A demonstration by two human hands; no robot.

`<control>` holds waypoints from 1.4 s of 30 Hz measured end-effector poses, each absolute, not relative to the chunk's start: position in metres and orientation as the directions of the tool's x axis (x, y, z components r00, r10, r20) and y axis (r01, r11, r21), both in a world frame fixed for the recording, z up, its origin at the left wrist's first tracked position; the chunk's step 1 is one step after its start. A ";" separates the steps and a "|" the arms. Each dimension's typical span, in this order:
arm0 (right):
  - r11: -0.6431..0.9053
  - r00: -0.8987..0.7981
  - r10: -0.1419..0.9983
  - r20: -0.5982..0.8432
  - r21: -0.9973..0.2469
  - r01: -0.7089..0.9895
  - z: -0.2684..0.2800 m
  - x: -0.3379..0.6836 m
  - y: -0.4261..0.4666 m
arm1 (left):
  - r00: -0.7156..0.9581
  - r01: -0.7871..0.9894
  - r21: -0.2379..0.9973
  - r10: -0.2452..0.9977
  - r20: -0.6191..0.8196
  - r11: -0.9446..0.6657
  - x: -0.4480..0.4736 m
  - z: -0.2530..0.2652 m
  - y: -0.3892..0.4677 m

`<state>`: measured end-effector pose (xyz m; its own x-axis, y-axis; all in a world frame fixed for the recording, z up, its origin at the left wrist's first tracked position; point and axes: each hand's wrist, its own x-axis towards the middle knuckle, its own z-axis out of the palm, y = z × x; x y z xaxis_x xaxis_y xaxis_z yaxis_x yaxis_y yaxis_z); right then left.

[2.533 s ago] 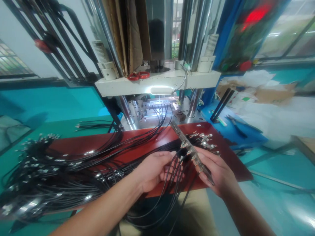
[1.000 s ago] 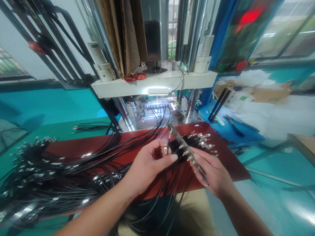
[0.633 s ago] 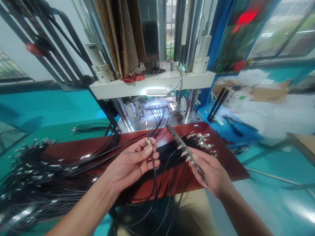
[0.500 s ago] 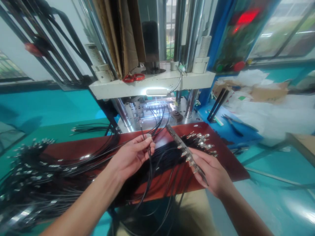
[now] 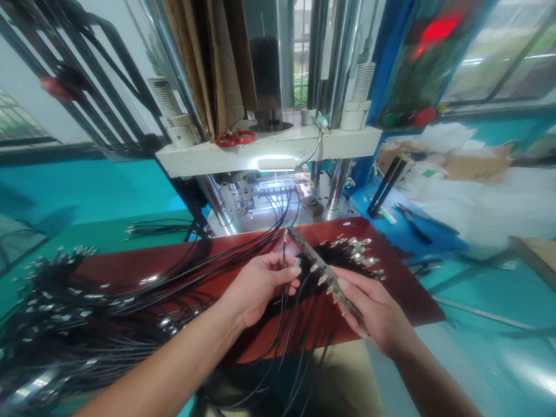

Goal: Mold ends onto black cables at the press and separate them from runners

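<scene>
My left hand (image 5: 269, 284) pinches a black cable (image 5: 284, 255) between thumb and fingers, its metal-tipped end pointing up. That end is close to the upper tip of a long metal bar (image 5: 306, 249); whether they touch I cannot tell. My right hand (image 5: 369, 307) is closed around the lower part of the bar, which slants up to the left. Several metal connectors (image 5: 329, 286) stick out along the bar's edge, with black cables hanging from them. Beneath my hands, a bundle of cables with metal ends (image 5: 358, 252) lies on the red-brown board (image 5: 408, 298).
Ahead stands a press with a white crossbeam (image 5: 278, 152), a lit lamp (image 5: 277, 164) and cables running into its mould. Red-handled scissors (image 5: 237, 138) rest on the beam. A large cable heap (image 5: 56, 313) fills the left; pliers (image 5: 412, 223) lie on the blue surface at right.
My left hand has moved right with the cable, bringing its end up to the bar's upper tip. My right hand holds the bar in nearly the same place.
</scene>
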<state>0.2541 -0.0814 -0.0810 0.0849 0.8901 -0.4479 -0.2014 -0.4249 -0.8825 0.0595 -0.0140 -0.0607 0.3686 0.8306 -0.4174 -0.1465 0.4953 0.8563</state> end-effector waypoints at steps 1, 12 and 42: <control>-0.437 0.085 0.883 -0.461 -0.876 -0.206 -0.080 0.254 -0.082 | 0.364 -0.143 0.862 0.836 -0.411 0.486 0.061 -0.060 -0.013; -0.383 0.013 0.921 -0.389 -0.913 -0.137 -0.072 0.251 -0.083 | 0.361 -0.040 0.904 0.850 -0.384 0.426 0.072 -0.059 -0.006; -0.395 0.093 0.907 -0.411 -0.906 -0.149 -0.080 0.249 -0.085 | 0.227 0.032 0.970 0.943 -0.243 0.242 0.047 -0.047 0.003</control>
<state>0.2494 -0.0846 -0.0796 0.0928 0.9070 -0.4109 -0.1489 -0.3954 -0.9064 0.0465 0.0029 -0.0471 0.2267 0.9432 -0.2428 0.0321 0.2419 0.9698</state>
